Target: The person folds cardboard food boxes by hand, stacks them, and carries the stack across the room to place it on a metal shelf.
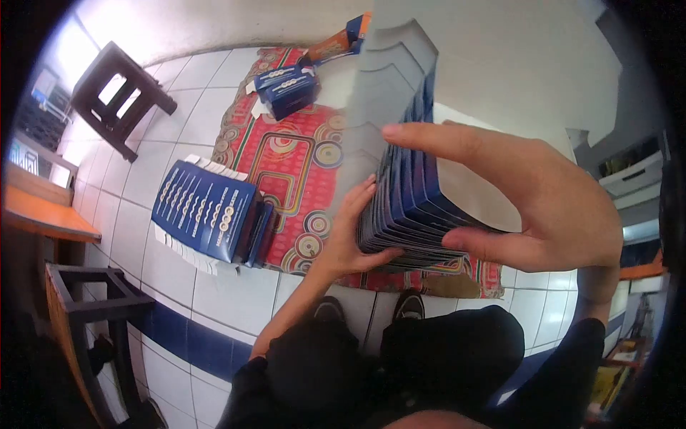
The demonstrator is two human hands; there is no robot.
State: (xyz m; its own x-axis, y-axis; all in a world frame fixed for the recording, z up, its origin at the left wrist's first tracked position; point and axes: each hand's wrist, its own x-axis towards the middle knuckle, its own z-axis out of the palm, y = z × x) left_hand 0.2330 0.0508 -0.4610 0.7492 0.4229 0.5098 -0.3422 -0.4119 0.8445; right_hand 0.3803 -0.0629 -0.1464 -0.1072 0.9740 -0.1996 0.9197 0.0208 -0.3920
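Note:
A tall stack of blue printed carton sheets (411,186), with grey inner faces, stands in front of me, its many edges fanned in layers. My left hand (350,239) lies against the stack's lower left side, thumb along the near edges and fingers up the side. From the right, my right hand (543,193) spans the stack's near right corner. Its forefinger reaches over the upper edges, and its thumb presses lower down; the other fingers are hidden. Left of my hands, another pile of blue cartons with white flaps (207,214) lies partly on the tiles.
A red patterned mat (286,154) covers the tiled floor. Several small blue cartons (289,89) and an orange-and-blue pack (336,44) lie at its back. A brown stool (118,96) stands at the back left, a dark-framed stool (93,286) at the near left. My shoes (409,305) are below.

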